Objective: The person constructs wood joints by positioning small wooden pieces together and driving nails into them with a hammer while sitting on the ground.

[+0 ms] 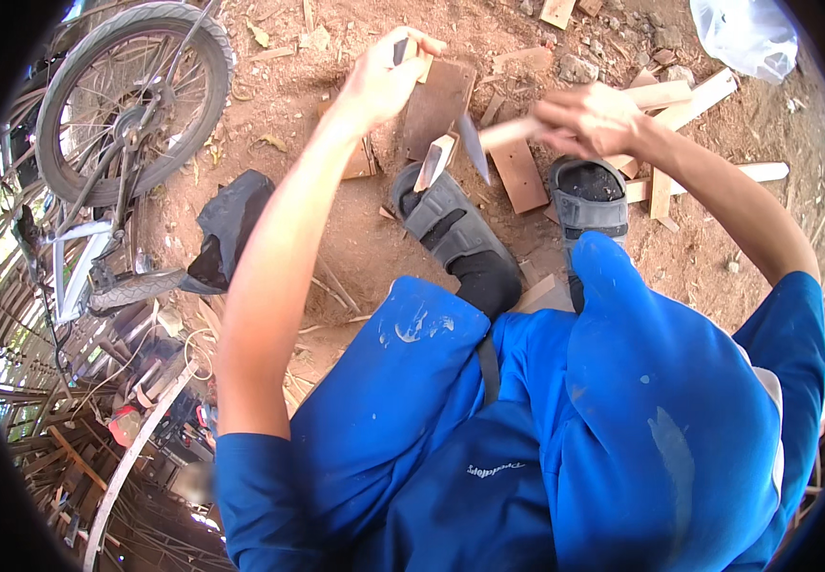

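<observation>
My left hand [384, 84] is closed around a small piece of pale wood [424, 67] with a dark flat part [400, 51] beside it, whose kind I cannot make out. Below it a brown wooden board [438, 103] lies on the ground. My right hand [584, 119], slightly blurred, grips a hammer-like tool by its pale wooden handle [511, 132]. Its narrow dark head [474, 150] points leftward, close to a short pale wood block [434, 162]. That block stands tilted at the toes of my left sandal [446, 224]; whether head and block touch, I cannot tell.
Brown board pieces [518, 178] and pale wood strips [699, 103] lie around my right sandal [591, 195]. A clear plastic bag [746, 38] is at the far right. On the left are a bicycle wheel [58, 157], a black bag [233, 224] and cluttered sticks.
</observation>
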A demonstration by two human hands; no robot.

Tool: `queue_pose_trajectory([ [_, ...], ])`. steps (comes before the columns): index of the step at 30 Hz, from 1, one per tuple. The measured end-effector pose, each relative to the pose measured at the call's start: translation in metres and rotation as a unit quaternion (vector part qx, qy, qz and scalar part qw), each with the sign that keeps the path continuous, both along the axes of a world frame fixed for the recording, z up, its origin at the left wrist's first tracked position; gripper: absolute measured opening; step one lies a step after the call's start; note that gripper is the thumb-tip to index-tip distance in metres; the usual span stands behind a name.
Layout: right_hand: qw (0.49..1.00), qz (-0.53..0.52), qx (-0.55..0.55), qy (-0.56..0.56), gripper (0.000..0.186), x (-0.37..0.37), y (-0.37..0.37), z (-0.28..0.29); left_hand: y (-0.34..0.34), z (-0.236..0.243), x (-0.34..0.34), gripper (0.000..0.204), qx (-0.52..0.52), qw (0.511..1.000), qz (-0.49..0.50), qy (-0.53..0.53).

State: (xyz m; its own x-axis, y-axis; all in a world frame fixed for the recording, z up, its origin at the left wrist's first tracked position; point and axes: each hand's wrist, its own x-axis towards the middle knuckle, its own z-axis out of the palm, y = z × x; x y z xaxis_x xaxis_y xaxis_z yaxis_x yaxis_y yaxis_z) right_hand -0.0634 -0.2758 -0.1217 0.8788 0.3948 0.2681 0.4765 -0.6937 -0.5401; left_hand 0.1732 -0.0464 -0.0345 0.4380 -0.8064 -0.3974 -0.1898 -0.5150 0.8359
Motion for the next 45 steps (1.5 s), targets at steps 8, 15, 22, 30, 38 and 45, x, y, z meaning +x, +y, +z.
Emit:
queue_pose_trajectory([
  [8, 0.998, -0.055, 0.039, -0.010, 0.032, 0.013, -0.008, 0.011, 0.001, -0.002, -0.001, 0.027, 0.002, 1.000, 0.001, 0.000],
  [15, 0.982, -0.110, -0.101, 0.114, 0.031, 0.001, 0.019, 0.013, 0.001, 0.000, 0.004, 0.026, 0.028, 0.999, 0.029, 0.006],
  [22, 0.990, -0.070, -0.051, 0.113, 0.031, -0.016, 0.018, 0.018, -0.001, -0.003, 0.003, 0.029, -0.003, 1.000, 0.005, 0.018],
  [30, 0.939, -0.238, 0.073, 0.239, 0.034, -0.041, 0.053, 0.050, 0.018, 0.016, -0.035, 0.121, -0.002, 0.979, 0.201, 0.041],
  [38, 0.934, -0.269, 0.077, 0.221, 0.029, -0.042, 0.059, 0.046, 0.094, 0.013, -0.127, 0.110, 0.040, 0.986, 0.003, -0.162],
  [45, 0.898, -0.298, 0.167, 0.278, 0.026, -0.042, 0.058, 0.069, 0.065, 0.041, -0.118, 0.043, 0.039, 0.976, 0.146, -0.160],
])
